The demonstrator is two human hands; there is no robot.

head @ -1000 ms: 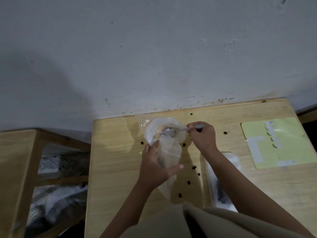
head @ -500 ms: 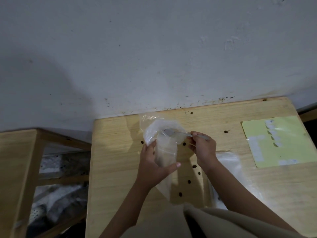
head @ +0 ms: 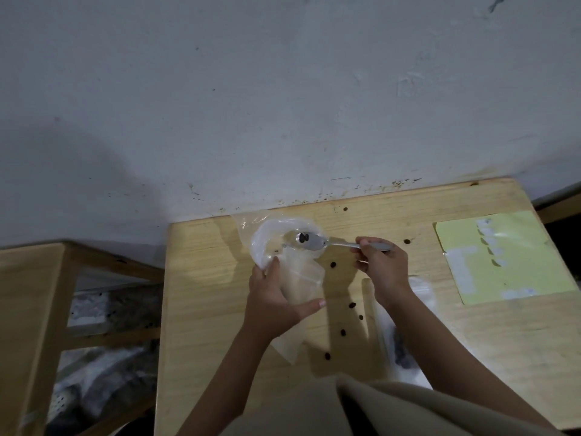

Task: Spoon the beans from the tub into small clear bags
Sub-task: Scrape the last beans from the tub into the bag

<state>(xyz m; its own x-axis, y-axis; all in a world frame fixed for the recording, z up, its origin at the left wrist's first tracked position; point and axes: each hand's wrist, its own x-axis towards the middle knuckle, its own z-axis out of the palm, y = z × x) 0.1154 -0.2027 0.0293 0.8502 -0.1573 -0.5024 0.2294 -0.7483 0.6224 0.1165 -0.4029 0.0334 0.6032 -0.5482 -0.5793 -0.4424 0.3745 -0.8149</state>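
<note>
Honestly flimsy, slippery stuff: left hand (head: 273, 302) wrapped round the clear bag (head: 297, 280) below its floppy mouth, right hand (head: 382, 268) pinching the spoon (head: 309, 242) handle, beans (head: 303, 237) riding loose

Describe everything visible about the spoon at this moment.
The spoon is plain silver metal, lying roughly level with its bowl facing up. The right hand pinches the handle near its end. The bowl carries a couple of dark beans and sits over the white tub, just beyond the mouth of the clear bag that the left hand grips.
</note>
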